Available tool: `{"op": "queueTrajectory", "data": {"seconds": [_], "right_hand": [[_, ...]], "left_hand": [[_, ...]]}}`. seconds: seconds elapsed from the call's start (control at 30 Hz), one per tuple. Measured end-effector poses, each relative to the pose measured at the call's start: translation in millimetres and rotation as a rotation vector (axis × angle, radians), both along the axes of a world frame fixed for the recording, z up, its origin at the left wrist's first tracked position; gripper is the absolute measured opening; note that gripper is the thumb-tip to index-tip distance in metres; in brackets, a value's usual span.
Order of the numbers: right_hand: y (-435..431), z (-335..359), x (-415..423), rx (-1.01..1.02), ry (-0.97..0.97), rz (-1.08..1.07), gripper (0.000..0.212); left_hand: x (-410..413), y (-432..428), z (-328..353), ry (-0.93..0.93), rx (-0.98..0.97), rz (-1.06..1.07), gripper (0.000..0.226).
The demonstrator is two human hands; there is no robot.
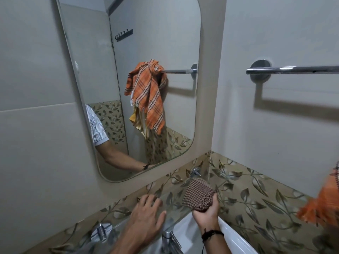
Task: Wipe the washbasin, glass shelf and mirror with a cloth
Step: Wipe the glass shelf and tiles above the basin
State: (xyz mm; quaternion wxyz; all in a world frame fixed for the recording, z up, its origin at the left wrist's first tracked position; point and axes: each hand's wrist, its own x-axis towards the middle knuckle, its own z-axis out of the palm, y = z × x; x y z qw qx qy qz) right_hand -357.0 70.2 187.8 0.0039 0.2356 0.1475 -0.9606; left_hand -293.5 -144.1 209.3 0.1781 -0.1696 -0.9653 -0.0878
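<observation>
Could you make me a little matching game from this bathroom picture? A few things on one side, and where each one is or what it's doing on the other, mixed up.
Things:
1. checked cloth
2. left hand
3. towel rail
4. tap

Places or states:
A. fixed to the wall right of the mirror
B. gripped in the right hand
C. spread flat on the glass shelf
D. standing at the washbasin, below the shelf

Pairs: 1-B, 2-C, 3-A, 4-D
</observation>
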Motion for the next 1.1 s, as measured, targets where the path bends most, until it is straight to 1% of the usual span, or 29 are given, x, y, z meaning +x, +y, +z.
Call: {"op": "queueTrajectory", "data": {"seconds": [0.1, 0.17, 0.2, 0.33, 0.43, 0.47, 0.5, 0.53, 0.57, 0.6, 0.63, 0.67, 0.7, 0.77, 0.87, 0.93, 1.0, 1.1], "right_hand": [[22, 6, -24, 0.037, -0.001, -0.096, 0.061], [37, 9, -41, 0.062, 0.03, -0.153, 0.063], [43, 9, -48, 0.052, 0.045, -0.174, 0.063], [48, 2, -67, 0.023, 0.096, -0.23, 0.061], [43, 0, -66, 0.038, 0.127, -0.24, 0.054], [41, 0, -61, 0.066, 0.121, -0.23, 0.058], [39, 0, -57, 0.077, 0.117, -0.212, 0.073], [35, -2, -52, 0.062, 0.124, -0.179, 0.095], [31, -2, -45, 0.027, 0.114, -0.139, 0.109], [24, 4, -34, 0.005, 0.097, -0.126, 0.106], [19, 11, -22, 0.011, 0.085, -0.116, 0.084], [13, 15, -13, 0.009, 0.079, -0.129, 0.055], [7, 15, -8, 0.016, 0.05, -0.133, 0.039], [0, 7, 2, 0.06, -0.006, -0.106, 0.035], [0, 5, 8, 0.065, -0.01, -0.115, 0.037], [5, 9, -2, 0.071, -0.036, -0.16, 0.037], [3, 10, -10, 0.076, -0.033, -0.194, 0.035], [-10, 14, -7, 0.084, -0.013, -0.174, 0.03]], "left_hand": [[1, -1, 0, -0.032, -0.025, 0.015, 0.04], [-1, -3, -1, -0.01, -0.002, 0.01, 0.033], [0, -3, 1, -0.002, -0.004, 0.02, 0.033], [2, -2, 3, -0.051, -0.04, 0.026, 0.044], [5, -1, 4, -0.028, -0.027, 0.03, 0.042], [5, -1, 5, -0.024, -0.022, 0.028, 0.04], [6, 0, 5, -0.03, -0.023, 0.031, 0.039], [6, 0, 5, -0.024, -0.028, 0.026, 0.039], [6, 0, 6, -0.028, -0.028, 0.025, 0.039], [6, 1, 7, -0.023, -0.026, 0.025, 0.038], [6, 1, 7, -0.021, -0.025, 0.027, 0.037], [6, 1, 7, -0.019, -0.024, 0.025, 0.036], [7, 1, 7, -0.035, -0.021, 0.026, 0.036], [9, 0, 8, -0.055, -0.023, 0.033, 0.037], [10, 1, 10, -0.068, -0.028, 0.036, 0.039], [11, 2, 12, -0.066, -0.029, 0.032, 0.039], [12, 1, 12, -0.072, -0.033, 0.037, 0.039], [10, 0, 10, -0.076, -0.03, 0.043, 0.041]]}}
